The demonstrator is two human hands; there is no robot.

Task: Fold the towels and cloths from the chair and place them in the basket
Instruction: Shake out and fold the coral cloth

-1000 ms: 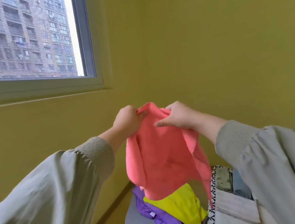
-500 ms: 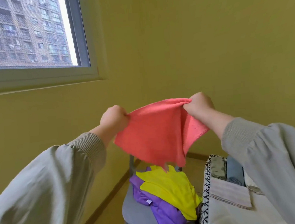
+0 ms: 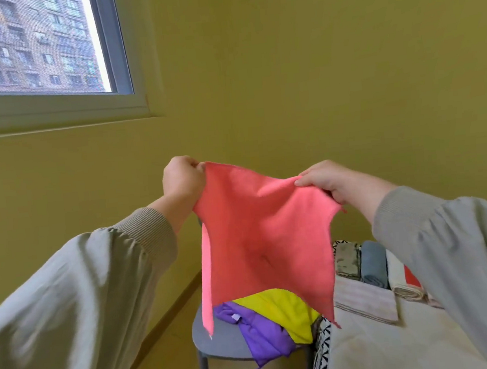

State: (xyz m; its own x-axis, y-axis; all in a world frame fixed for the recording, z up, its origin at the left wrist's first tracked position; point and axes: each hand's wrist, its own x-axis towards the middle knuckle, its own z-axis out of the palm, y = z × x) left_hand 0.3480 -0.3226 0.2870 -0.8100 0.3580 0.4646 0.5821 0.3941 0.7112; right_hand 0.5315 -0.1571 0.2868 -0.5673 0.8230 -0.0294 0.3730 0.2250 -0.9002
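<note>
A pink cloth [image 3: 265,241] hangs spread in the air in front of me. My left hand [image 3: 181,181] pinches its upper left corner, and my right hand [image 3: 329,181] pinches its top edge near the right corner. Below the cloth stands a grey chair [image 3: 220,339] with a yellow cloth [image 3: 279,307] lying on a purple cloth [image 3: 261,333]. At the lower right is the basket [image 3: 322,345] with a black-and-white patterned rim; folded cloths [image 3: 371,264] stand in a row inside it.
Yellow-green walls meet in a corner behind the chair. A window [image 3: 33,46] sits at the upper left. A pale striped cloth [image 3: 364,303] lies flat in the basket. Wooden floor shows left of the chair.
The pink cloth has opened out and now hangs lower, covering part of the chair. My hands have moved further apart, the right hand lower than before.
</note>
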